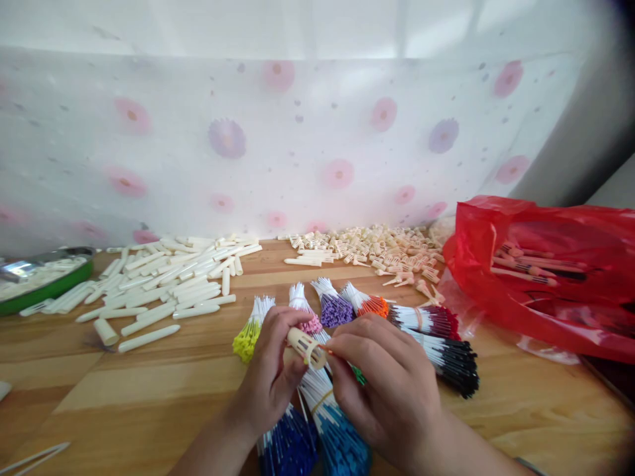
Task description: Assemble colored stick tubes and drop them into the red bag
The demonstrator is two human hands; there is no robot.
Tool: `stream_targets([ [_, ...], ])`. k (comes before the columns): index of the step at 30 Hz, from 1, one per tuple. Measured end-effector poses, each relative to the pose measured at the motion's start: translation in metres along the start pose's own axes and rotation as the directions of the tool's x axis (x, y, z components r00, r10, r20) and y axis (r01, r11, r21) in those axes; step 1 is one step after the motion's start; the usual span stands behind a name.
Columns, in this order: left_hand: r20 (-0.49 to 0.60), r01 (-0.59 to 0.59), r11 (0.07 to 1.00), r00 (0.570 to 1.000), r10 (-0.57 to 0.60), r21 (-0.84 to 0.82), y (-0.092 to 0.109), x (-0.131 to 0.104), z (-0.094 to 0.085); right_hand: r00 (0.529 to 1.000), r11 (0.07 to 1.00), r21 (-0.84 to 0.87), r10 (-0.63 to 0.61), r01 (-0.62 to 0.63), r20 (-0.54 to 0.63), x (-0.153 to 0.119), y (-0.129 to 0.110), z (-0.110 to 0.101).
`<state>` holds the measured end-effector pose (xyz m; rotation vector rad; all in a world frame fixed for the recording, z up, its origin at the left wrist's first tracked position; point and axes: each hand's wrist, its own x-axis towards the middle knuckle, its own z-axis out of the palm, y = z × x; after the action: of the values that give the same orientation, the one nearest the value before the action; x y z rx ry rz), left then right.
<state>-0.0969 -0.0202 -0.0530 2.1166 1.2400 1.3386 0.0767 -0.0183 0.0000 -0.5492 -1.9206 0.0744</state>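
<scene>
My left hand point(268, 370) is closed around a short cream slotted plastic tube point(303, 345), its open end facing right and toward me. Close to that opening, my right hand point(389, 377) pinches a thin stick with an orange-red part point(325, 349); its rest is hidden by my fingers. Under and around both hands lie bundles of thin white sticks with coloured ends: yellow point(247, 338), pink point(311, 322), purple point(336, 309), orange point(372, 305), dark red point(444, 322), black point(456, 367), dark blue point(289, 441) and teal point(342, 433). A green bundle point(358, 375) is mostly covered by my right hand.
Long cream pen-like tubes point(169, 281) are heaped at left, beside a green-rimmed tray point(54, 291). Small cream slotted parts point(367, 244) form a pile at the back. A red plastic bag point(536, 304) with assembled pieces stands right. Behind hangs a flowered sheet point(297, 145).
</scene>
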Motion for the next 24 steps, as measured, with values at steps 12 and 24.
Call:
stream_targets([
  [12, -0.169, -0.081, 0.932, 0.974, 0.149, 0.353, -0.002, -0.002, -0.004, 0.99, 0.985, 0.12, 0.117, -0.126, 0.075, -0.006, 0.005, -0.003],
  [24, -0.25, -0.111, 0.832, 0.925, 0.287, 0.544, 0.002, -0.003, -0.005, 0.858, 0.784, 0.356, 0.495, -0.509, 0.138, -0.006, 0.01, 0.007],
])
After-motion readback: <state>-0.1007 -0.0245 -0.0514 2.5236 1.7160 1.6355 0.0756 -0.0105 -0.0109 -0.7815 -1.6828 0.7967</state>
